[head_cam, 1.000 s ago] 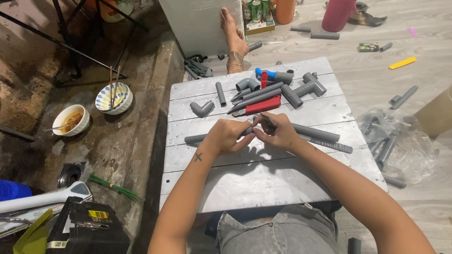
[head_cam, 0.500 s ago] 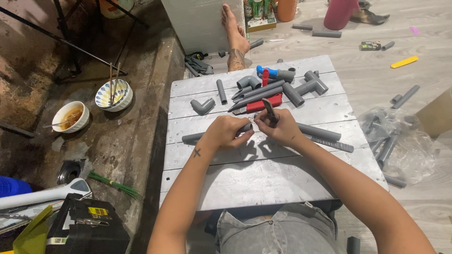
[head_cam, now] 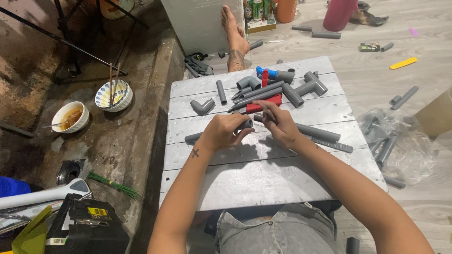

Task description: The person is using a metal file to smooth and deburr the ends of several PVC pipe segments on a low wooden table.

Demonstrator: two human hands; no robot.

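- Grey metal table (head_cam: 263, 181), filling the centre, planks running from 9 to 3 o'clock.
- Clear bag of pipe offcuts (head_cam: 395, 141) on the floor at 3 o'clock of the table.
- Heap of grey fittings (head_cam: 282, 89) beside a red cutter (head_cam: 263, 104) at 12 o'clock.
- Long grey pipe (head_cam: 320, 133) lying behind the right hand, long axis running from 10 to 4 o'clock.
- Left hand (head_cam: 221, 134) clamped round a short grey pipe (head_cam: 192, 138), long axis from 9 to 3 o'clock, open end (head_cam: 248, 124) facing the right hand.
- Right hand (head_cam: 281, 126) at 3 o'clock of that end, nearly touching, fingers closed on a slim dark tool; kind too small to tell.
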